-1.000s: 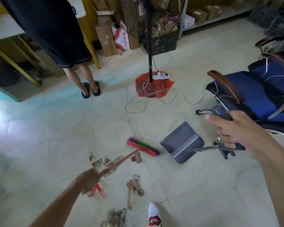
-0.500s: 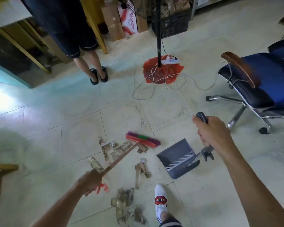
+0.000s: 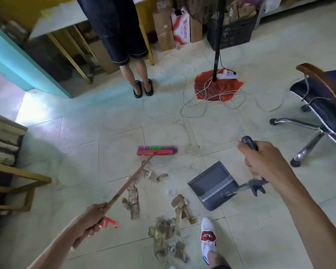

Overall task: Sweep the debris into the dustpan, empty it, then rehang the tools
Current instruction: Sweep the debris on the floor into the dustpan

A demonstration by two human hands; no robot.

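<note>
Debris (image 3: 164, 229): torn brown cardboard and paper scraps, scattered loose on the tiled floor (image 3: 250, 230) in several clumps between broom head and the wearer's white shoe (image 3: 208, 235); none visible inside the pan.

Dustpan (image 3: 213, 184): grey, long-handled, mouth resting on the floor just right of the scraps, interior looks empty (its ribbed comb edge faces the wearer).

Broom (image 3: 157, 150): red head with purple and green bristles, set on the floor beyond the far scraps; its brown stick runs back to the left hand.

Left hand (image 3: 91, 216): fingers wrapped closed around the lower end of the broom stick, near a red fitting.

Right hand (image 3: 264, 162): fingers curled tight around the dustpan's upright dark handle.

Progress, judged: sweeping barely begun. Gathering the scraps into the pan, emptying it and rehanging both tools all remain. No bin or hanging hook is in view.

Surroundings: fan stand on a red plastic sheet (image 3: 217, 88) with power strip and trailing cable, a blue office chair (image 3: 326, 105) at right, a bystander's legs (image 3: 136, 74) by a table, stacked cardboard boxes (image 3: 175, 30) behind.
</note>
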